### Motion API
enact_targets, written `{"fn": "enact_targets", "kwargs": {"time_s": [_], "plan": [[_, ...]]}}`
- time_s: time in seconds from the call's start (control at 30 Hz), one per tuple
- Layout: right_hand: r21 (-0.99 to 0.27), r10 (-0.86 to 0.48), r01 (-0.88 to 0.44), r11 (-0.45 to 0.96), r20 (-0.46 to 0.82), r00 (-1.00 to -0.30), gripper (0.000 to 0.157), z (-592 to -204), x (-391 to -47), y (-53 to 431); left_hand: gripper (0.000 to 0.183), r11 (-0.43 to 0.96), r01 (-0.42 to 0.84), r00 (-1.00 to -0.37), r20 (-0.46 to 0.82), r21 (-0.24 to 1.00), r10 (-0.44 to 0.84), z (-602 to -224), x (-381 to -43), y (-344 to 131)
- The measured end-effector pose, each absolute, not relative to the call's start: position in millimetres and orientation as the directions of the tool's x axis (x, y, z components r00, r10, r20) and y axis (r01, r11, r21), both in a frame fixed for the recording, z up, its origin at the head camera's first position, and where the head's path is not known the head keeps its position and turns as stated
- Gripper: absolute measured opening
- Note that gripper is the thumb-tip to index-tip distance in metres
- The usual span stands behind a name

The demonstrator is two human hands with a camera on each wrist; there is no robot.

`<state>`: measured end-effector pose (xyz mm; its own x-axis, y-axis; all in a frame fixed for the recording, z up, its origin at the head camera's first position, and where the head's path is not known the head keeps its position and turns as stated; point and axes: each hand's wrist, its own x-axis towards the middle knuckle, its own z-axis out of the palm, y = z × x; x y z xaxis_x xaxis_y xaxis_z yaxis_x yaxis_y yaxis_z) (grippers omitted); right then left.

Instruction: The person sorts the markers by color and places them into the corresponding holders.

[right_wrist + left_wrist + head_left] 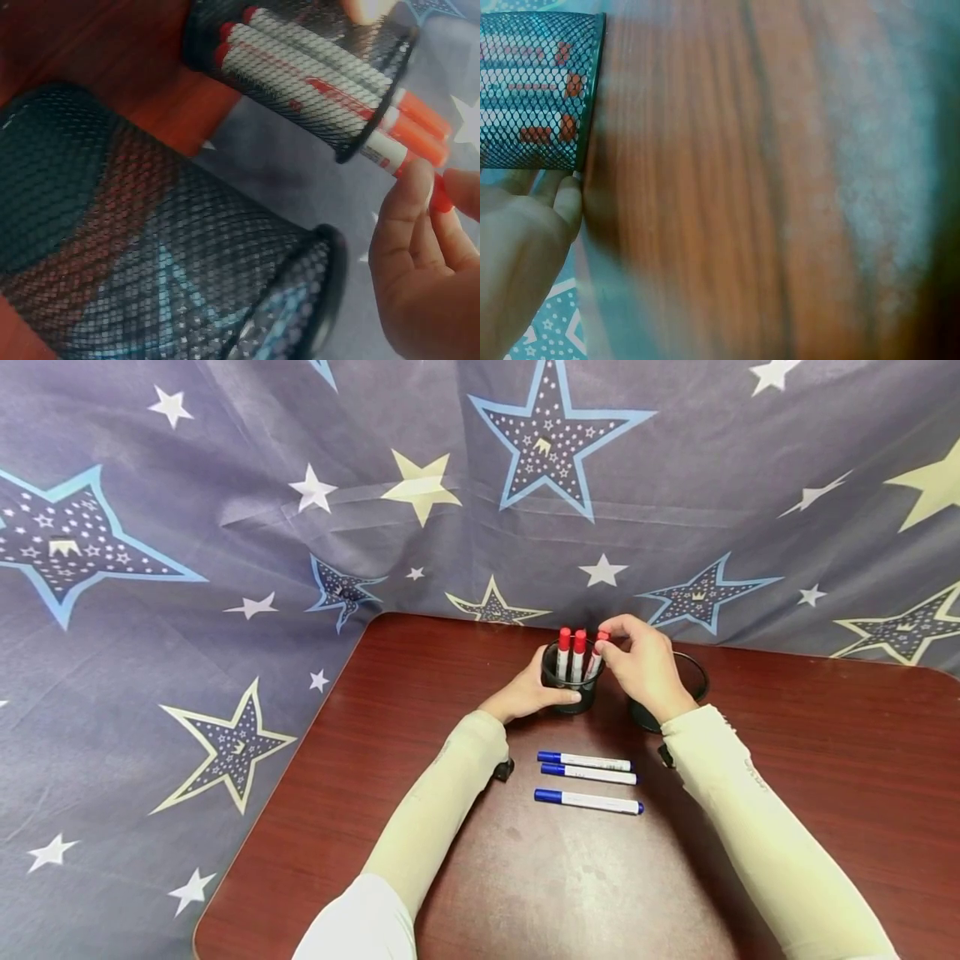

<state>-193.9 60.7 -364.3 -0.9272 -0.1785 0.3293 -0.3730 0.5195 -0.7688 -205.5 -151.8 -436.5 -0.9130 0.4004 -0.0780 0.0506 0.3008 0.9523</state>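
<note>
A black mesh pen cup (588, 697) stands upright near the table's back edge, held at its side by my left hand (522, 695), thumb across the front. Three white markers with red caps stand inside it, two (563, 656) (578, 658) side by side at the left. My right hand (645, 667) pinches the red cap of the third marker (386, 154), whose lower part is in the cup. The left wrist view shows the cup's mesh (536, 90) and part of the left hand (525, 247) beside it.
A second black mesh cup (187, 232) stands right of the first, partly behind my right hand and wrist. Three blue-capped white markers (596, 762) (600, 775) (600, 802) lie on the brown table (360, 777) between my forearms. A star-patterned cloth (255, 560) hangs behind.
</note>
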Motion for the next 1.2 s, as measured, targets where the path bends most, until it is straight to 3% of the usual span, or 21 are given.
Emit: {"fn": "enact_targets", "kwargs": {"time_s": [0.63, 0.9, 1.2], "plan": [[-0.746, -0.2, -0.366, 0.556, 0.307, -0.93, 0.016, -367.5, -200.5, 56.1, 0.093, 0.304, 0.06, -0.91, -0.073, 0.951, 0.408, -423.4, -199.5, -152.7], [-0.741, -0.211, -0.361, 0.567, 0.293, -0.933, 0.017, -364.9, -201.1, 55.9, 0.097, 0.296, 0.058, -0.923, -0.062, 0.953, 0.381, -455.3, -212.9, -153.6], [-0.738, -0.219, -0.352, 0.575, 0.275, -0.936, 0.018, -363.1, -200.2, 54.9, 0.092, 0.272, 0.098, -0.928, -0.011, 0.957, 0.372, -462.6, -214.5, -151.5]]}}
